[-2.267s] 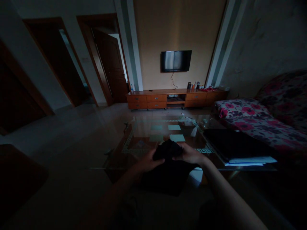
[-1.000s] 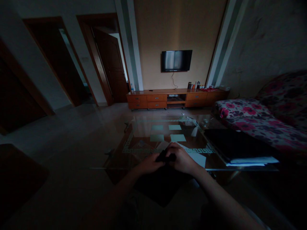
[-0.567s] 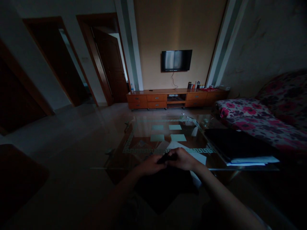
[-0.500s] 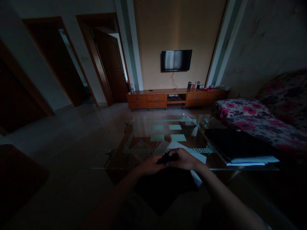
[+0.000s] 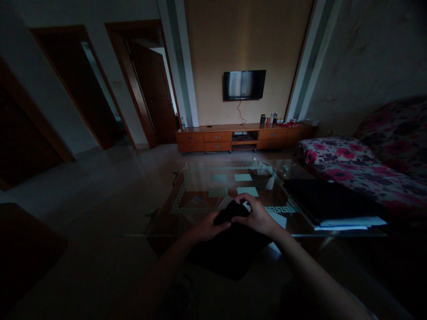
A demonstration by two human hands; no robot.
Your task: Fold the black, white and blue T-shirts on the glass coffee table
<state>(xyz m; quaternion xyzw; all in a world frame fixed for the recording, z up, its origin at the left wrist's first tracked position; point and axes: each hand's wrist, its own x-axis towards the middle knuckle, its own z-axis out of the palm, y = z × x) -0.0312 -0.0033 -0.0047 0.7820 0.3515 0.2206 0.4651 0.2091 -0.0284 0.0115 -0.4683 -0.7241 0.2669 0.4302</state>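
Head view: since the frame half a second earlier, the right hand (image 5: 256, 216) has lifted and spread its forefinger, and the lowest corner of the black cloth (image 5: 230, 251) sits higher. The cloth is before the wearer, at the near edge of the glass table (image 5: 163, 224); contact with the glass cannot be judged. The left hand (image 5: 207, 227) is clamped on the bunched top, thumb in front, its other fingers hidden behind. The right thumb presses the bunch while the forefinger arches above; whether this hand grips cannot be told. Folds and lower hem merge into shadow, and the cloth partly covers the white paper (image 5: 279, 220). The bunched end points away from the wearer, the loose corner down and nearer; the long axis is uncertain. Both forearms fade or are cut off below.
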